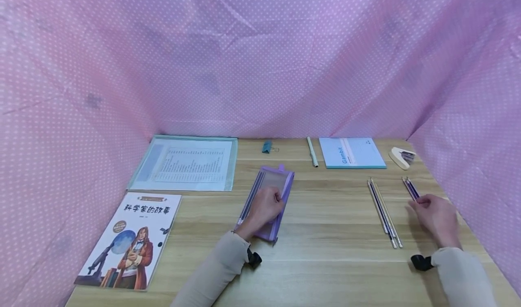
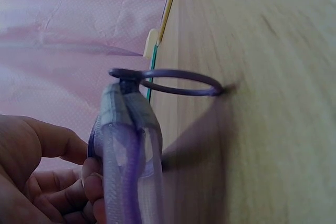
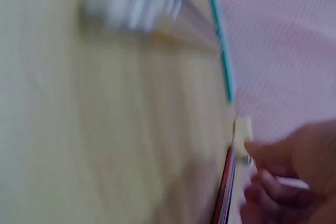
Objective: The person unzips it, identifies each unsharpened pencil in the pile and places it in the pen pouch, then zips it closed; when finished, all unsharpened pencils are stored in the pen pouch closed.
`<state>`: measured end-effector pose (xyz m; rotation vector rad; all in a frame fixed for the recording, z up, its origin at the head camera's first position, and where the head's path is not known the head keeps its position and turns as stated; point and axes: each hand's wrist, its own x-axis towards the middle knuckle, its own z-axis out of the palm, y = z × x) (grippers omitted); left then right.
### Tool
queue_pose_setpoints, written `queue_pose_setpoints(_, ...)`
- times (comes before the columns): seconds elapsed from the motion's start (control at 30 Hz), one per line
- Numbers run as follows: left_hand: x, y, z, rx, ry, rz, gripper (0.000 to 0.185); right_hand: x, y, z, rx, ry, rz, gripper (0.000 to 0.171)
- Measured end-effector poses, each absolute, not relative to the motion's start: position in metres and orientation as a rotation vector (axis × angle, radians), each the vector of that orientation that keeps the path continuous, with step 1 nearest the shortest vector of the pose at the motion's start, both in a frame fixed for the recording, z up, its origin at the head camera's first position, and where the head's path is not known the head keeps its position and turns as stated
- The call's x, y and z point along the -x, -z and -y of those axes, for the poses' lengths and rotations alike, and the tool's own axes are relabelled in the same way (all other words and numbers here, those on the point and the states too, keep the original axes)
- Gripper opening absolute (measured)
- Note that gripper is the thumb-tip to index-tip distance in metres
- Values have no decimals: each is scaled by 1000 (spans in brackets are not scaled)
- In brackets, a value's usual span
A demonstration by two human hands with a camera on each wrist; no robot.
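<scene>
A purple mesh zip pencil case (image 1: 281, 207) lies tilted on the table, with dark striped pencils (image 1: 253, 194) along its left side. My left hand (image 1: 264, 205) is over it; in the left wrist view, thumb and fingers pinch the side of the pencil case (image 2: 131, 171), and its ring hangs off the end. At the far right, my right hand (image 1: 435, 216) is low beside a few dark pencils (image 1: 412, 189). The right wrist view, blurred, shows the fingertips loosely bent next to those pencils (image 3: 224, 187), nothing visibly pinched. Another group of pencils (image 1: 384, 214) lies to the left of this hand.
Along the back are a clear document pouch (image 1: 191, 162), a teal binder clip (image 1: 267, 147), a pale green pen (image 1: 312, 152), a light blue notebook (image 1: 352, 153) and a white object with a dark part (image 1: 402, 158). A picture-covered book (image 1: 130, 239) lies front left. Pink dotted cloth (image 1: 260, 63) surrounds the table.
</scene>
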<state>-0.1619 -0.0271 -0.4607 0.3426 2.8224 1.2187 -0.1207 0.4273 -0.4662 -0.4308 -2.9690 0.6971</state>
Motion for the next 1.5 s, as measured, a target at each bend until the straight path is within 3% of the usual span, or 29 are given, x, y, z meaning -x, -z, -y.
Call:
queue_pose_setpoints(0.17,162,460,27,-333,-1228,-2814,15,135,464,-410,319,-1204,3104,64)
queue_pose_setpoints(0.23,162,460,27,-340,-1242,-2808,16,139,465,-408,307,-1273,3131,64)
queue_pose_setpoints(0.37,162,460,27,-338,-1255,-2790,16,143,467,-408,277,-1191,3151,61)
queue_pose_setpoints(0.6,161,461,27,-326,-1263,-2777,16,142,465,-416,281,-1267,3128,43)
queue_pose_setpoints(0.9,161,458,27,-314,-1253,-2793,17,138,456,-425,182,-754,3275,73)
queue_pose_setpoints(1.27,163,457,29,-291,-1246,-2781,14,135,459,-423,147,-924,3214,51)
queue_pose_setpoints(1.5,162,458,28,-304,-1254,-2767,15,130,451,-404,220,-1316,3142,59)
